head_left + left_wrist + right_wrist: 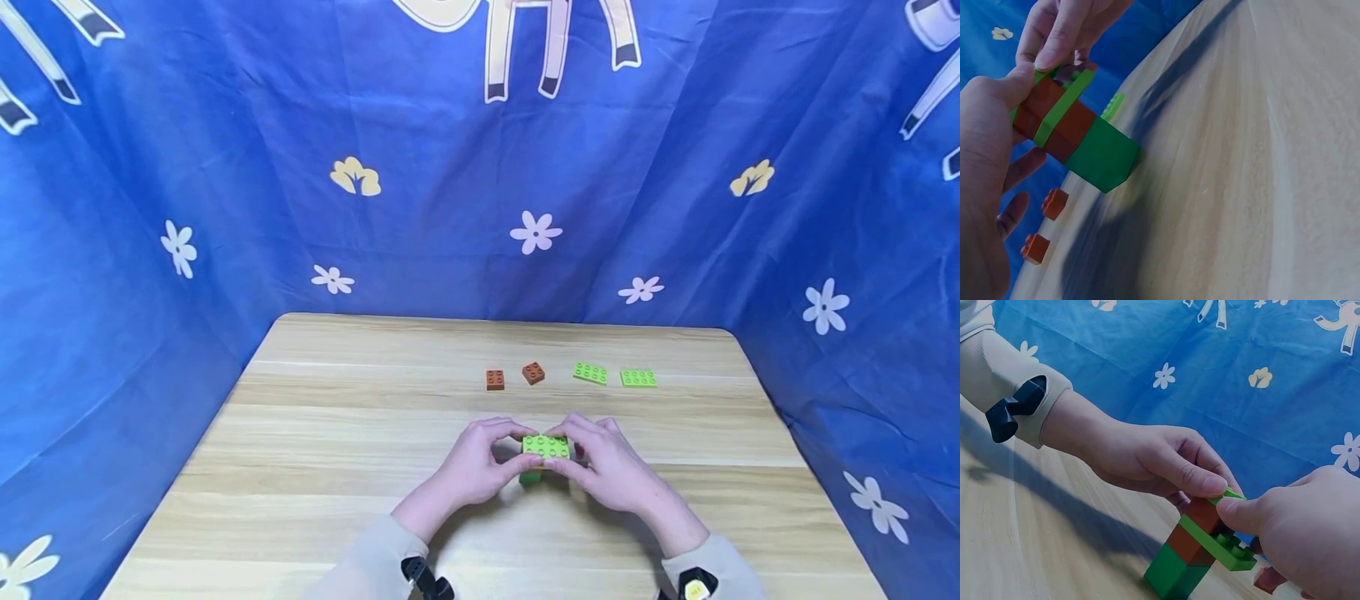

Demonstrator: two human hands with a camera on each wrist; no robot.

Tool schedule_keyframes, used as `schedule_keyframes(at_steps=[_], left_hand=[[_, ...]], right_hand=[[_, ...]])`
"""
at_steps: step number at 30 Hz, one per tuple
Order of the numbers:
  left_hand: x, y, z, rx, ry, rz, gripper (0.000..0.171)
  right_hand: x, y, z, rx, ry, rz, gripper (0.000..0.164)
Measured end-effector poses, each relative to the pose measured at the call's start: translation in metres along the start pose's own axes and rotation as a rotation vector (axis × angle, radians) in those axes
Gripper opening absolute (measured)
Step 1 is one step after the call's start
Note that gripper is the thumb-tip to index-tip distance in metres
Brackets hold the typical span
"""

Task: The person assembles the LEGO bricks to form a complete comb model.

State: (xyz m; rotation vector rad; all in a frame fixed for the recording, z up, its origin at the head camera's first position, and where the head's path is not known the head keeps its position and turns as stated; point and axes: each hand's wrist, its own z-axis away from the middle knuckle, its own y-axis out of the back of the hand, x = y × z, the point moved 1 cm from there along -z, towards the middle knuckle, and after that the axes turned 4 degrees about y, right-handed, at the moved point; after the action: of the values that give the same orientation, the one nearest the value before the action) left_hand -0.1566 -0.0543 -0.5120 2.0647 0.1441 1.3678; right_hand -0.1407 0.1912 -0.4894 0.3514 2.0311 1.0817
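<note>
A: What's the left hand [476,462] up to?

B: Sits at the brick stack's [546,447] 9 o'clock, thumb and fingers pinching its top end. Loose brown brick [495,380] at 11 o'clock, second brown brick [533,372] around 12.

A: And the stack itself?

B: Mid worktop [337,467], between both hands. Dark green block [1105,156] at the bottom, then brown, lime, brown, lime on top. Can't tell if it's touching down tbh.

A: Further right?

B: Loose lime plate [590,372] at 1 o'clock, right hand [611,467] near 4, pinching that same top end, then another lime plate [639,378] at 2.
</note>
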Motion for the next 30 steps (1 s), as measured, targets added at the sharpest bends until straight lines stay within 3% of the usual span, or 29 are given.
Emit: schedule_keyframes(at_steps=[20, 30], left_hand=[[0.000, 0.005, 0.002, -0.037, -0.019, -0.048, 0.045], [-0.002, 0.018, 0.001, -0.068, -0.006, -0.069, 0.056]], right_hand=[[0.001, -0.002, 0.001, 0.029, 0.028, 0.030, 0.036], [-0.001, 0.000, 0.002, 0.010, 0.009, 0.033, 0.038]])
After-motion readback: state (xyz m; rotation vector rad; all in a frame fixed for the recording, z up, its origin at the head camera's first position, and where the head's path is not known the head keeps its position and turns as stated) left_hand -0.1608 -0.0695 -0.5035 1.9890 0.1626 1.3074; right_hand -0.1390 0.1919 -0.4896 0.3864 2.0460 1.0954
